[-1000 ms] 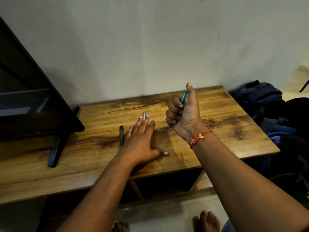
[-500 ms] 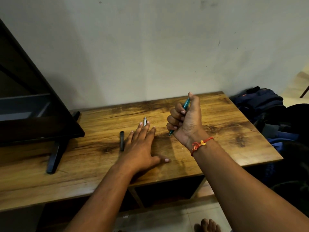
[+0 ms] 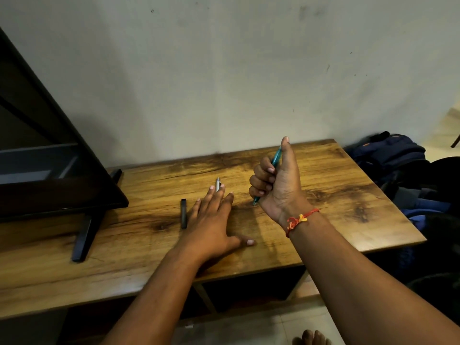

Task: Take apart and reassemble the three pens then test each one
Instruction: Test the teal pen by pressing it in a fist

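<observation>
My right hand point(image 3: 276, 185) grips a teal pen point(image 3: 275, 158) in a fist, thumb up along its top end, tip pointing down at the wooden table point(image 3: 323, 195). My left hand point(image 3: 211, 220) lies flat on the table, fingers straight and spread. A white pen point(image 3: 218, 184) pokes out from under its fingertips; most of that pen is hidden by the fingers. A black pen point(image 3: 183, 213) lies on the table just left of my left hand, apart from it.
A dark TV point(image 3: 49, 158) on a black stand point(image 3: 86, 235) fills the table's left side. Dark blue bags point(image 3: 398, 165) sit on the floor right of the table. The wall runs close behind. Bare toes point(image 3: 311, 338) show at the bottom.
Both hands hold nearly the same pose. The view has tilted up a little, so the table and hands sit lower in the frame.
</observation>
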